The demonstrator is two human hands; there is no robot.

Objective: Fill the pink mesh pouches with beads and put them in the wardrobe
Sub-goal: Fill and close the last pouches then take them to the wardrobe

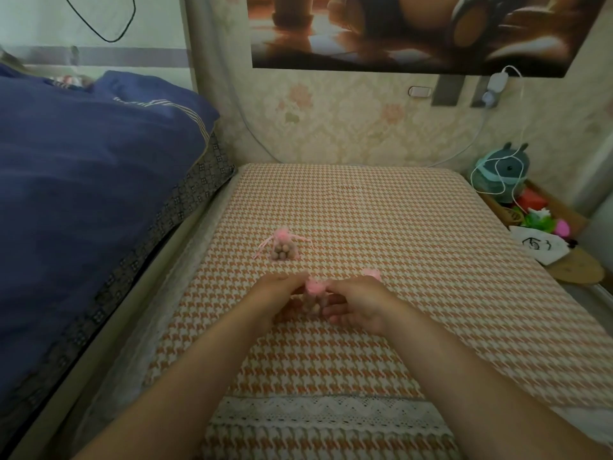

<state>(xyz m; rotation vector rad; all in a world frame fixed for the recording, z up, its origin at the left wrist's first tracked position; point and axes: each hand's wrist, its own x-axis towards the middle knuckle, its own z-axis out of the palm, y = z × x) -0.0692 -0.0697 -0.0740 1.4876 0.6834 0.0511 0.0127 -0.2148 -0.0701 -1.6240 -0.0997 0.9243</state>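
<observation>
Fingers of left hand [278,300] and right hand [358,307] pinch bead-filled pink pouch [313,293] at its gathered top, mid tabletop [414,260]. Second filled pouch [282,250] stands just beyond, untouched.

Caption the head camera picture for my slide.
Left hand and right hand pinch a bead-filled pink pouch over the checked cloth; a second filled pouch lies beyond.

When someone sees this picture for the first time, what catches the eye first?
The left hand and right hand meet at the centre of the orange-and-white houndstooth cloth, both pinching a small pink mesh pouch of brown beads. Beyond them, to the left, a second filled pink pouch stands alone. A dark blue quilt fills the left side.
</observation>
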